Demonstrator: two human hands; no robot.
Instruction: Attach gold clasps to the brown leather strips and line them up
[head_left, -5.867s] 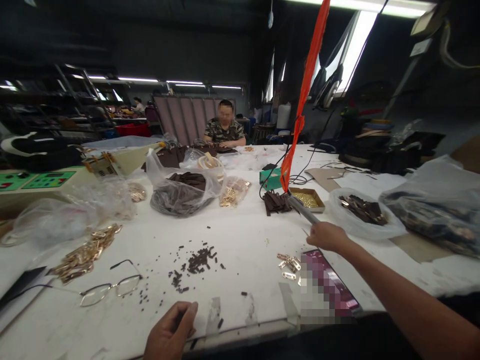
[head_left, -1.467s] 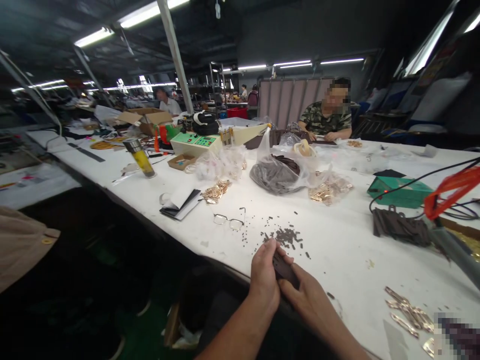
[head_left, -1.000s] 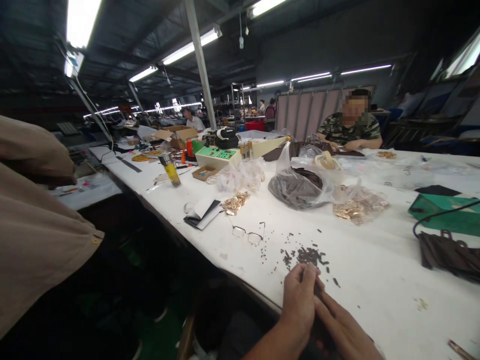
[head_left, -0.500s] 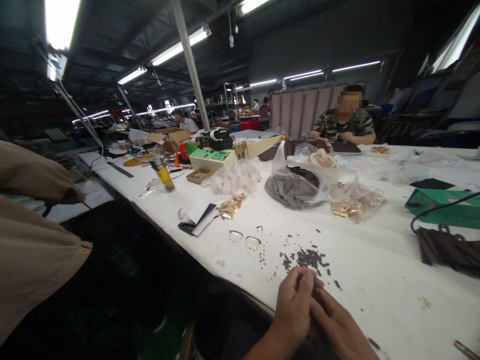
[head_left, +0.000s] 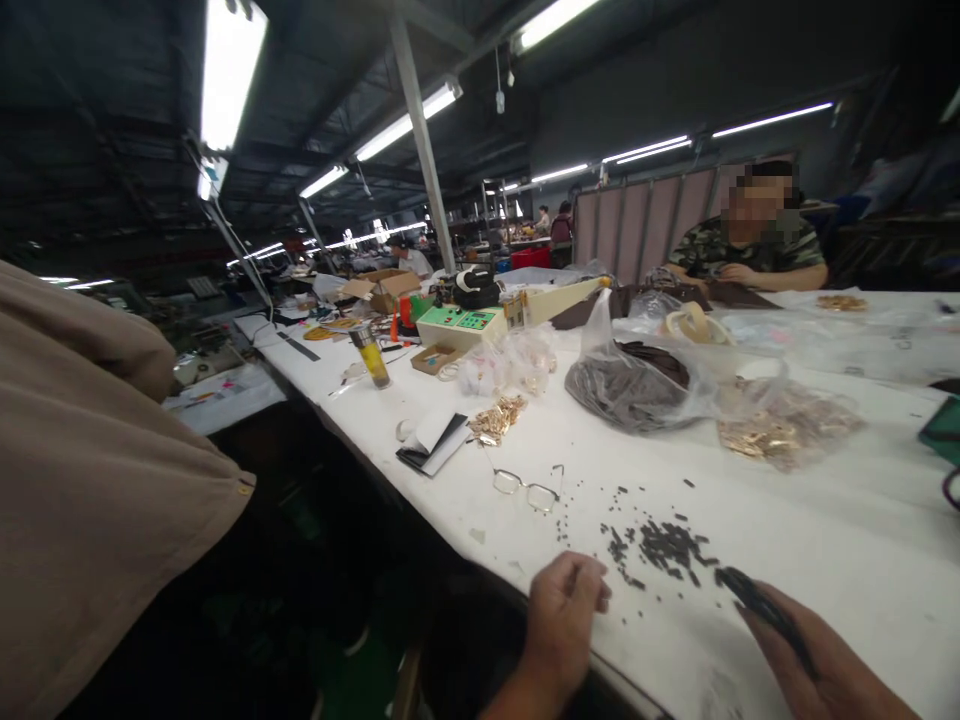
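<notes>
My left hand (head_left: 564, 610) is at the near table edge with its fingers curled and pressed together. Whatever it may hold is hidden. Farther right, my right hand (head_left: 814, 650) is closed around a long, narrow dark thing (head_left: 765, 608), whose rounded end points at a scattered heap of small black pieces (head_left: 667, 545). Its exact kind is unclear. The heap lies between and beyond my two hands. Just past my left hand, a pair of eyeglasses (head_left: 525, 488) rests on the white table (head_left: 825, 520).
Beyond the glasses lie a dark-and-white folder (head_left: 433, 445) and gold metal parts (head_left: 499, 418). Plastic bags hold dark strips (head_left: 634, 385) and gold pieces (head_left: 780, 425). A bottle (head_left: 370, 357) and a green-panelled machine (head_left: 461, 325) stand farther back. A co-worker (head_left: 750, 240) sits across.
My hands, together before, have come apart; the right one has moved right with the dark thing. The view has turned left, so the table's contents appear farther right.
</notes>
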